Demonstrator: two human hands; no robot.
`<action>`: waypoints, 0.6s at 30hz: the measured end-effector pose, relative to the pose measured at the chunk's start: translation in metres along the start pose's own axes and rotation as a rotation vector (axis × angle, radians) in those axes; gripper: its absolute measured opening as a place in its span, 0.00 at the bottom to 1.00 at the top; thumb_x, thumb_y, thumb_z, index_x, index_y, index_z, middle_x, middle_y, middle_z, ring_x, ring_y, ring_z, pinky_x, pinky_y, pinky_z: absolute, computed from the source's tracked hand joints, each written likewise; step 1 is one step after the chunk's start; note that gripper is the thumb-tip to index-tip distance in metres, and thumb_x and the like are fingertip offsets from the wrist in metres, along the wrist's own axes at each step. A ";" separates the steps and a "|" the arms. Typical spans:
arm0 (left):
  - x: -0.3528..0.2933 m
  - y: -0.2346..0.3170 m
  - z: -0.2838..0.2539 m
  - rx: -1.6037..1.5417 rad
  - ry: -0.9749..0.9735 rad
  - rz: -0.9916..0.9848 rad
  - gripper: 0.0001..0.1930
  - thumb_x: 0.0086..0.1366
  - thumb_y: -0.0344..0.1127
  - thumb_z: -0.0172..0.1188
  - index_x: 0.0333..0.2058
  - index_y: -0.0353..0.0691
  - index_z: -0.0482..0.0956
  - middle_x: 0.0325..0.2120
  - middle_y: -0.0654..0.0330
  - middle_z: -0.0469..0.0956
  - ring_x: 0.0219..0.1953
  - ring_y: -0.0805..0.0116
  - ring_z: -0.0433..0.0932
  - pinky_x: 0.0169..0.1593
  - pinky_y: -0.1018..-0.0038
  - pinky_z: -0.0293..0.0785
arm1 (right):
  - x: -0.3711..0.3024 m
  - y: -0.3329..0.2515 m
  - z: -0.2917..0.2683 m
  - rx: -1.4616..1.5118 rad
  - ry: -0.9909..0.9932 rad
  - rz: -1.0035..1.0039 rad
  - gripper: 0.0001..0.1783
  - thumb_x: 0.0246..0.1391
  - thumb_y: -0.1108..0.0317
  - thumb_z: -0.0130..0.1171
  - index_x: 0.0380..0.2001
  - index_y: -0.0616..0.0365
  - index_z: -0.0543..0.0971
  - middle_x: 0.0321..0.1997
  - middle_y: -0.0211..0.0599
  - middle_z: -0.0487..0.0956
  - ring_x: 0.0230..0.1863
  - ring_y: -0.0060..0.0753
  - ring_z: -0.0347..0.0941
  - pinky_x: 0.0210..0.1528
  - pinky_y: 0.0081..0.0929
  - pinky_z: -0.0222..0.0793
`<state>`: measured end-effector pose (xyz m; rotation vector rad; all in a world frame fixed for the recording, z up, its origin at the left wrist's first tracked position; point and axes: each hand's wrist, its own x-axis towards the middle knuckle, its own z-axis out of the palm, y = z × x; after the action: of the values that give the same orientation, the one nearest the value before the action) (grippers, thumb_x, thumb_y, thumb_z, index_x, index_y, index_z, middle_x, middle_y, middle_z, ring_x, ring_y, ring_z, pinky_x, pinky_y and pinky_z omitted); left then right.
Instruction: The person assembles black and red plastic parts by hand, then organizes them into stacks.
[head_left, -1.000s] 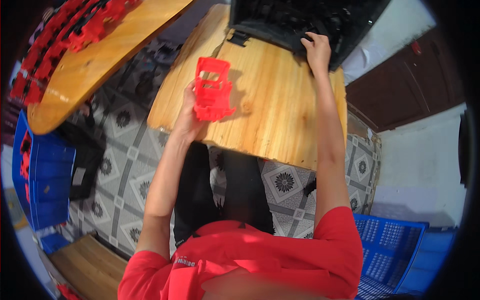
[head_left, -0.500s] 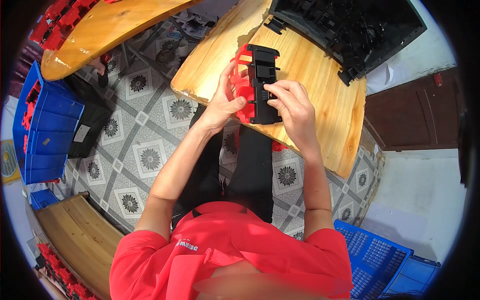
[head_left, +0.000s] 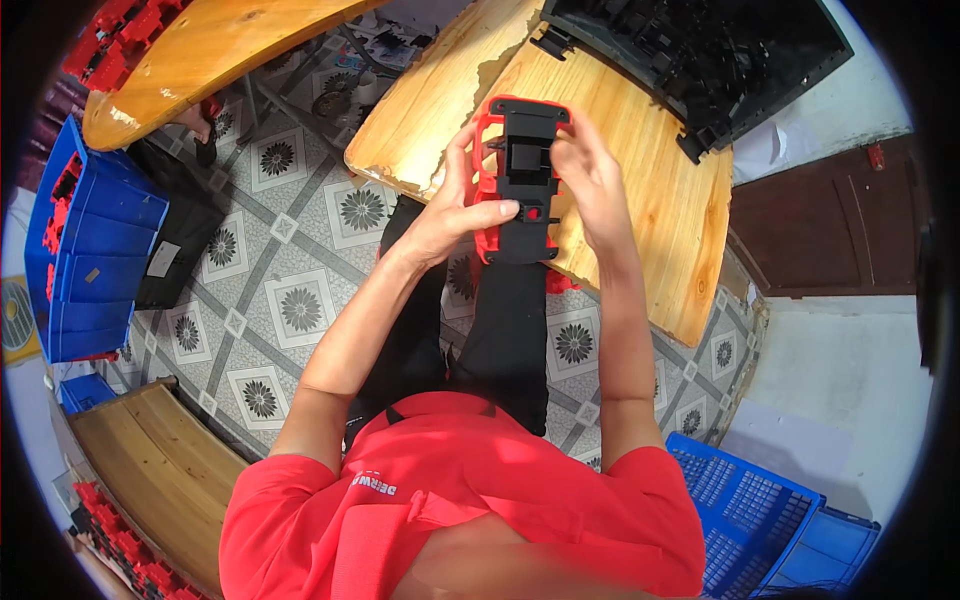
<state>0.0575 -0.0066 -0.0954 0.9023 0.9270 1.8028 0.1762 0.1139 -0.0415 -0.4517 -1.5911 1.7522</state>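
Currently we hold black insert (head_left: 525,185) nested in red frame (head_left: 487,185) over near edge of bench (head_left: 650,220): left hand (head_left: 445,215) grasps side, thumb across face, likely steadying both; right hand (head_left: 598,195) meets opposite rim, grip unclear; black tray (head_left: 800,60) at bench's far side, presumably for reach.

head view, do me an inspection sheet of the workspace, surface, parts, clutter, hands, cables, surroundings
surface: wooden table, a ragged line across its left part
parts: black part lying in a red frame; whether fastened, cannot tell
clutter: black bin of black parts at the table's far right
left hand: holds the frame's left side, thumb on the black part
right hand: at the frame's upper right, grip unclear
cables: nothing seen for certain
surroundings: patterned floor; blue bin with red pieces at left; blue crate at lower right
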 end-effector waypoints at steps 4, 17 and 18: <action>0.003 -0.007 0.007 0.079 0.042 0.007 0.52 0.57 0.37 0.69 0.68 0.45 0.36 0.61 0.46 0.55 0.61 0.56 0.65 0.60 0.61 0.69 | 0.008 0.007 0.002 -0.228 -0.034 0.064 0.20 0.62 0.64 0.59 0.51 0.67 0.74 0.47 0.36 0.79 0.50 0.19 0.73 0.51 0.22 0.69; -0.004 0.029 0.001 0.137 0.331 0.392 0.42 0.63 0.36 0.61 0.67 0.36 0.43 0.61 0.49 0.58 0.61 0.61 0.64 0.63 0.64 0.61 | -0.025 0.008 0.042 -0.097 -0.305 0.045 0.36 0.57 0.70 0.62 0.66 0.65 0.60 0.58 0.38 0.72 0.58 0.27 0.68 0.58 0.27 0.65; -0.007 0.030 -0.005 0.191 0.337 0.449 0.43 0.62 0.37 0.61 0.67 0.35 0.43 0.62 0.49 0.57 0.63 0.60 0.61 0.65 0.63 0.58 | -0.026 0.007 0.041 -0.142 -0.348 0.089 0.38 0.58 0.66 0.62 0.67 0.64 0.57 0.60 0.42 0.70 0.59 0.31 0.68 0.59 0.29 0.66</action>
<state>0.0442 -0.0240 -0.0726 1.0015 1.1935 2.3300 0.1642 0.0666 -0.0464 -0.2975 -1.9746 1.8678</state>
